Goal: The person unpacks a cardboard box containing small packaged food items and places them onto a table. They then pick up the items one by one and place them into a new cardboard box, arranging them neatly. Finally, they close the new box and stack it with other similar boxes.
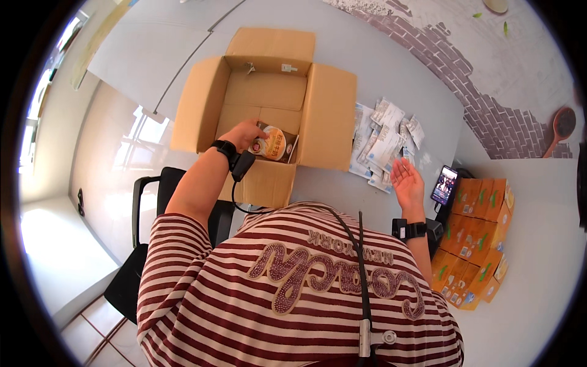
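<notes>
My left hand [246, 133] reaches into the open cardboard box [330, 116], its fingers gripping the left edge of a printed orange-and-white package [274, 144] at the box's lower right corner. My right hand [407, 180] is raised palm up, right of the box, with fingers apart and nothing visible in it. Just beyond it lies a loose pile of white printed packets [384, 137] on the grey table [373, 55].
A phone [444, 184] showing a picture stands right of my right hand, before stacked orange cartons [474, 235]. A black chair [147, 208] is at lower left. A wooden spoon-like shape [560, 127] shows on the patterned surface at upper right.
</notes>
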A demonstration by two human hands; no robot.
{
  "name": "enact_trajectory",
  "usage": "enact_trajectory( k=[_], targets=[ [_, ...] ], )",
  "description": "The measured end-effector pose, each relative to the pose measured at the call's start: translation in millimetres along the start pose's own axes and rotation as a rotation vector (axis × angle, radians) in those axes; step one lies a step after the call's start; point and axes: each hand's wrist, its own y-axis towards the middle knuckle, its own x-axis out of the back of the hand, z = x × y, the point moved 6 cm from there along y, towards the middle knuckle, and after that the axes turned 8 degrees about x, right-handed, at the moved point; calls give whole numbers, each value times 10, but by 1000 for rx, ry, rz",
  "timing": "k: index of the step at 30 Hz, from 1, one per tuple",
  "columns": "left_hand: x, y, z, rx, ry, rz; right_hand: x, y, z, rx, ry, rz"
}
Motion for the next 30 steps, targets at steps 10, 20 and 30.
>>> enact_trajectory(
  k=[10, 20, 30],
  targets=[
    [320, 591, -1073, -209, -332, -59, 167, -17, 9, 14, -64, -23],
    [319, 1242, -1246, -326, -168, -575, 476, -240, 55, 21, -107, -151],
    [140, 775, -1077, -477, -43, -470, 887, 517, 168, 275, -529, -323]
  ],
)
